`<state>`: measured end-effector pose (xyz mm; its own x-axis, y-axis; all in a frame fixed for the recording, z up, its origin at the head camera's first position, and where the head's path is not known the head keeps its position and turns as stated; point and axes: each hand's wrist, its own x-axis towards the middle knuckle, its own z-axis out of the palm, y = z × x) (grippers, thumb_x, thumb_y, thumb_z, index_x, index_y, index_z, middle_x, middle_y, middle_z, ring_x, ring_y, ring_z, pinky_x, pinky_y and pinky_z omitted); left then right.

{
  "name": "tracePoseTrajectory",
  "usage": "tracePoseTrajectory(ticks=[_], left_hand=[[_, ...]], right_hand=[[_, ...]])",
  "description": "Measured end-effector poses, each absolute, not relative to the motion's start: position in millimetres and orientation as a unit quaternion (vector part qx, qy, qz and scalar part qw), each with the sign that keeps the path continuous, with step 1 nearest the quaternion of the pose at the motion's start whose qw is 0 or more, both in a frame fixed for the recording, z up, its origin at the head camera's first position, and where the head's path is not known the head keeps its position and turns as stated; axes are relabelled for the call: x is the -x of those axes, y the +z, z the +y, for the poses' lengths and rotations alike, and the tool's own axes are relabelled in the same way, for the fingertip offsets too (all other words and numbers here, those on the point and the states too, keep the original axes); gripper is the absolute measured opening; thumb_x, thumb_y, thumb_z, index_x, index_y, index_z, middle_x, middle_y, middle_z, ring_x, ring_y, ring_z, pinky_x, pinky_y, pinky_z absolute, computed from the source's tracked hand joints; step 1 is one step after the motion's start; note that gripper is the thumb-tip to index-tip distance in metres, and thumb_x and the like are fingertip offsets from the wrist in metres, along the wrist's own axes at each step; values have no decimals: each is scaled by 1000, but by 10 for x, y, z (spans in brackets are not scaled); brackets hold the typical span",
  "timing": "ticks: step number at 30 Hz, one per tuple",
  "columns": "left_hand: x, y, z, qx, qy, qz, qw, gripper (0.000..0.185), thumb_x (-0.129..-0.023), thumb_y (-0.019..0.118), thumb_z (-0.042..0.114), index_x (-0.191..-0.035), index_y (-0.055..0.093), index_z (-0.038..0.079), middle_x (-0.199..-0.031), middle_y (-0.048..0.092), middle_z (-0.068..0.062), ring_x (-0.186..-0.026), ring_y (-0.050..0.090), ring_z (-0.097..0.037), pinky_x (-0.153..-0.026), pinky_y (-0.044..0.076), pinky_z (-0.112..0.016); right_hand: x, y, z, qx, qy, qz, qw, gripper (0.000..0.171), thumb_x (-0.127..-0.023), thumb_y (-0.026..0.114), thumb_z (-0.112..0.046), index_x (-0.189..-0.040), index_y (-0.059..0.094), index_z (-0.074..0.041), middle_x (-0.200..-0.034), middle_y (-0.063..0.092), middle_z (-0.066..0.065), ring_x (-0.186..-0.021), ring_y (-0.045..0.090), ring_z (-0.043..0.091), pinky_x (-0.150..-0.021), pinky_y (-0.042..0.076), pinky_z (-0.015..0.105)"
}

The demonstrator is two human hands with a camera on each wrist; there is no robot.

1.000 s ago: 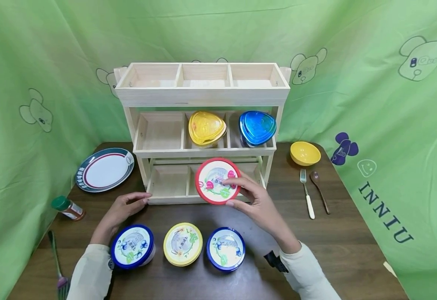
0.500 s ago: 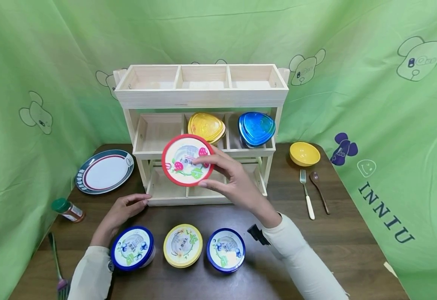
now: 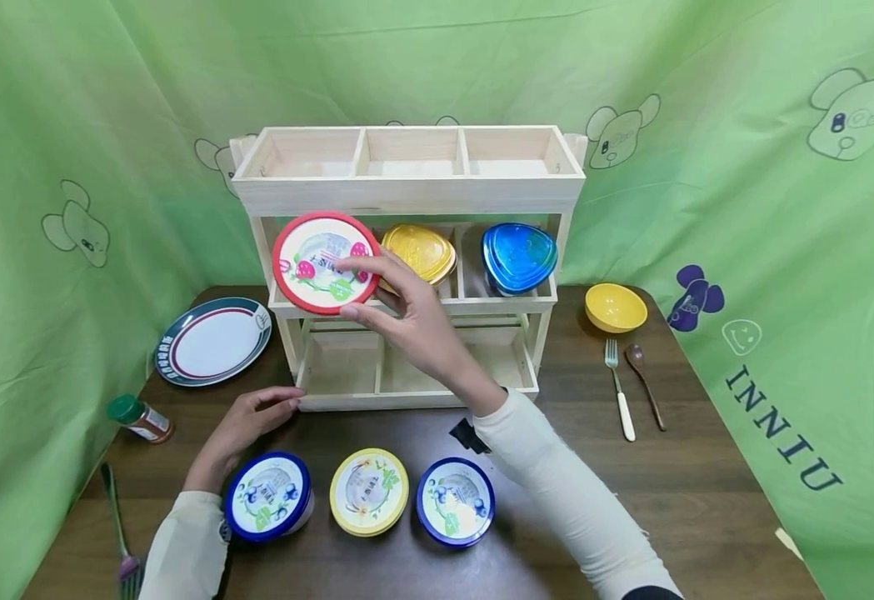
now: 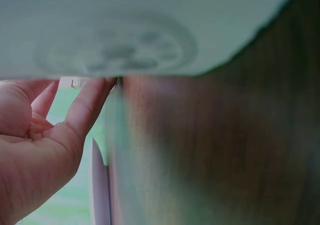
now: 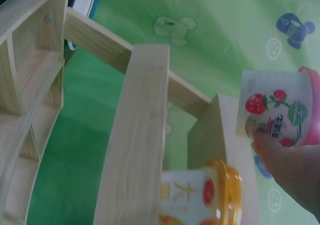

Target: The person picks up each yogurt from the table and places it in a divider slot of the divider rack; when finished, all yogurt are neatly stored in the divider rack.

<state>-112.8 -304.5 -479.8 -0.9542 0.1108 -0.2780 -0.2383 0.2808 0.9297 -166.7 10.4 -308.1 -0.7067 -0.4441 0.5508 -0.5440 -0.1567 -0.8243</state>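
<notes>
My right hand [image 3: 414,321] grips a round tub with a red-rimmed lid [image 3: 324,258], thumb and fingers around its side. It is in front of the middle tier's left compartment and overlaps it in the head view. In the right wrist view the white tub [image 5: 272,102] shows printed strawberries. Beside it, a yellow-lidded tub [image 3: 417,252] sits in the middle compartment and a blue-lidded tub [image 3: 519,257] in the right one. My left hand [image 3: 252,421] rests on the table, fingertips touching the lower left corner of the pale wooden shelf [image 3: 407,196].
Two blue-lidded tubs [image 3: 267,496] [image 3: 455,502] and a yellow-lidded tub [image 3: 369,492] stand at the front. Left are an oval plate [image 3: 214,342], a green-capped spice jar [image 3: 139,418] and a fork [image 3: 120,521]. Right are a yellow bowl [image 3: 615,308], a white-handled fork [image 3: 620,392] and a wooden spoon [image 3: 645,383].
My right hand has carried the red-lidded tub up and to the left, from before the bottom tier to before the middle tier's left compartment. The left hand has stayed in place.
</notes>
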Motion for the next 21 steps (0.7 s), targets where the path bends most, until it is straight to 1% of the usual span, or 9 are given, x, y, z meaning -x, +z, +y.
tracePoseTrajectory(ticks=[2,4,9,11,15,18,21], left_hand=[[1128,-4794,-3043,37,603,785,141,39,-113,60,14,-146,62,-8,-145,65,-20,-117,67,-5,-98,57,-23],[1124,-4790,-3040,34,603,786,136,39,-113,61,13,-144,63,-9,-144,66,-20,-115,67,-5,-97,57,-23],[1113,-4783,-3027,28,592,796,127,38,-111,63,15,-141,65,-8,-140,67,-21,-112,66,-8,-94,57,-23],[1113,-4780,-3025,27,591,797,126,38,-111,64,15,-141,65,-8,-140,67,-21,-112,65,-9,-93,57,-22],[1119,-4776,-3018,33,595,793,124,38,-111,64,14,-141,65,-9,-142,66,-22,-113,66,-8,-93,57,-21],[1119,-4777,-3014,38,593,794,127,38,-112,63,14,-142,65,-8,-143,65,-23,-115,67,-10,-94,57,-21],[1118,-4779,-3005,43,591,795,132,39,-112,63,16,-143,65,-7,-144,65,-22,-119,66,-14,-95,57,-21]], right_hand=[[1716,-3102,18,-376,670,-639,35,46,-101,75,2,-146,64,2,-150,55,14,-135,55,19,-116,48,34],[1761,-3127,-63,-373,676,-635,34,47,-101,76,2,-146,64,2,-148,53,13,-130,56,19,-117,47,34],[1831,-3197,-206,-361,692,-625,28,45,-100,75,2,-144,65,2,-154,51,12,-137,53,17,-120,45,37],[1850,-3222,-249,-352,693,-628,32,45,-100,76,1,-144,66,1,-155,51,12,-141,51,16,-120,44,36],[1897,-3273,-324,-336,689,-641,41,44,-100,78,-1,-143,67,-1,-158,50,13,-149,44,15,-120,41,29],[1946,-3333,-387,-329,685,-648,43,44,-100,79,-3,-143,68,-2,-160,48,12,-149,45,14,-120,40,27],[1989,-3397,-446,-321,684,-654,45,44,-100,79,-5,-142,68,-3,-162,47,13,-147,47,14,-120,41,27]])
